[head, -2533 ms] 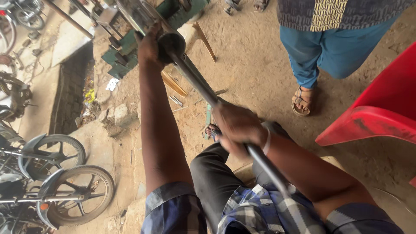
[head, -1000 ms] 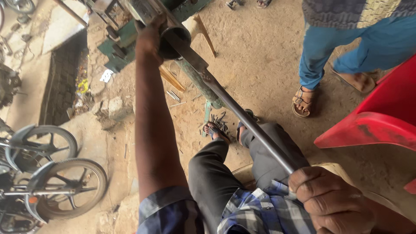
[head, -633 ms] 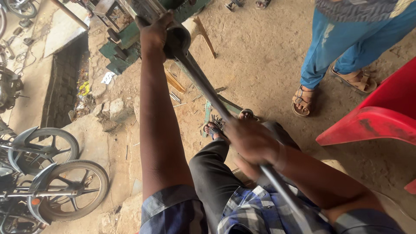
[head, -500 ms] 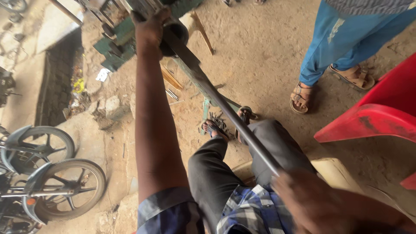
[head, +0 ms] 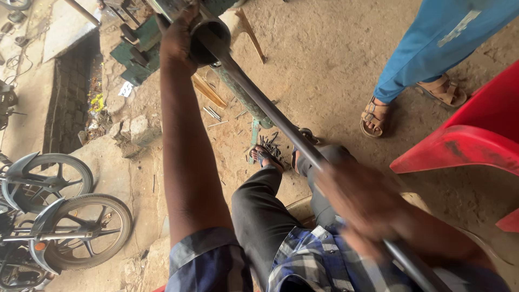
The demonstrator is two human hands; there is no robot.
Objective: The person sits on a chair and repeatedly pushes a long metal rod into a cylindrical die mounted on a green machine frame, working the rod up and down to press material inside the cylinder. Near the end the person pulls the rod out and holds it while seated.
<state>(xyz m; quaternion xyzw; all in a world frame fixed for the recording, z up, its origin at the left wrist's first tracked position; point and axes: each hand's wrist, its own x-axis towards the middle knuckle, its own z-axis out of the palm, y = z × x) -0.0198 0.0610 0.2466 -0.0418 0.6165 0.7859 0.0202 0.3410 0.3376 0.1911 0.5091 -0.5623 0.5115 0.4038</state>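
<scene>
My left hand [head: 178, 40] is stretched far out ahead of me, fingers wrapped round the dark metal ring [head: 210, 39] at the far end of the long steel rod [head: 270, 116], right up against the green machine base [head: 141, 46]. Thumb and fingers are curled tight on that ring, no gap I can see. The rod runs from there back toward me on a slant, far left to near right, crossing above my knees. My right hand [head: 367, 205] is down near my lap, closed round the rod's near stretch; it is blurred, so I can tell the fist is wrapped on the bar but not how each finger sits. The rod comes out below that hand and leaves the picture at the near right.

Below the rod, my dark trousers [head: 259, 208] and my sandalled feet [head: 267, 158] rest on the dirt floor [head: 324, 65], with small metal scraps [head: 216, 113] lying just beyond them. Far right, another person stands in blue trousers [head: 432, 48] and brown sandals [head: 374, 116]. A red plastic chair [head: 465, 146] sits at the right. At the near left, two motorcycle wheels [head: 81, 230] stand parked.
</scene>
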